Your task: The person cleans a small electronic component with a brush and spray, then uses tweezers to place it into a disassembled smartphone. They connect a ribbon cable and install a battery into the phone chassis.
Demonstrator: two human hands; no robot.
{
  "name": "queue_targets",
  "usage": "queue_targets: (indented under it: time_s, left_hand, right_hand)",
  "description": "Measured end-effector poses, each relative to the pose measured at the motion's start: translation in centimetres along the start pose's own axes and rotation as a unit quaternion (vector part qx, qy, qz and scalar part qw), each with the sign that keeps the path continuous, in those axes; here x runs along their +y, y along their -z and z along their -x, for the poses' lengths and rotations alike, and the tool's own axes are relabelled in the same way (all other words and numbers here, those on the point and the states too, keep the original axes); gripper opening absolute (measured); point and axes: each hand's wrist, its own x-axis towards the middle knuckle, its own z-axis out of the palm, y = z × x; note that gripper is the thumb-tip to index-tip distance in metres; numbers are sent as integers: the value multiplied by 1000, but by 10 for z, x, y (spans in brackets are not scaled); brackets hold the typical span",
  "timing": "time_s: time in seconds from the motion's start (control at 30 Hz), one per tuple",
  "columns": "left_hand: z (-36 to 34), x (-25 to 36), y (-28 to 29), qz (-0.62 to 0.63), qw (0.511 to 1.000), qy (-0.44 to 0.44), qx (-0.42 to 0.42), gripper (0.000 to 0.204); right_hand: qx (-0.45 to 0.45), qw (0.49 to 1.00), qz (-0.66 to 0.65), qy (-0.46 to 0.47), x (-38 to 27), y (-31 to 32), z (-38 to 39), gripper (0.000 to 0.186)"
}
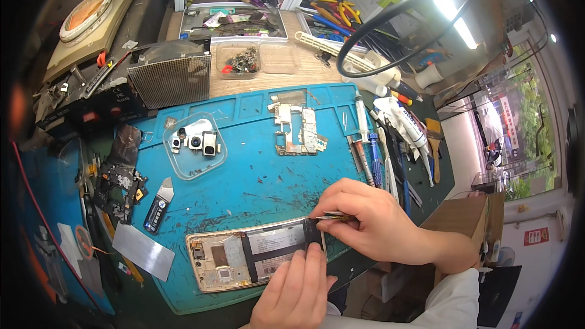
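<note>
An opened phone point(234, 250) with a gold frame lies on the blue work mat, its inside facing up. A battery point(271, 242) with white labels fills its middle, between black strips. My left hand point(295, 289) lies on the phone's right end, fingers stretched out and tips against its inside. At the phone's upper right corner my right hand point(362, 222) is closed in a pinch. Between its fingertips shows a small thin piece point(336, 214), dark and gold, whose kind I cannot make out. The fingers hide most of that piece.
A bare phone circuit board point(298, 129) lies farther back on the mat point(244, 176). A clear box point(195, 145) holds camera modules. A blade tool point(159, 204) and a metal sheet point(143, 250) lie left of the phone. Syringes point(361, 119) and a brush point(434, 137) lie at the right.
</note>
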Motion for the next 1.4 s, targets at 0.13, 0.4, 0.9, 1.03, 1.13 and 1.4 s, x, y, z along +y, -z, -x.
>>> queue_targets:
  time_s: [0.13, 0.4, 0.9, 1.03, 1.13, 1.4]
  left_hand:
    - [2, -1, 1, -13, 1000, -13, -4, 34]
    - [3, 0, -1, -11, 1000, -12, 4, 35]
    - [-3, -3, 2, -58, 998, -27, 22, 36]
    - [-2, -3, 2, -62, 998, -26, 18, 36]
    - [-3, -4, 4, -66, 997, -27, 15, 36]
    - [-2, -2, -4, 28, 998, 29, 51, 31]
  right_hand:
    - [11, 999, 33, 8, -6, 0, -1, 17]
    - [10, 999, 40, -16, -10, -3, 1, 14]
    - [-47, 997, -17, -54, -7, 6, -11, 13]
    - [-79, 994, -35, -65, -4, 10, -16, 14]
    - [-97, 991, -46, -83, -6, 15, -19, 14]
    - [-126, 991, -18, -51, 2, 18, -24, 14]
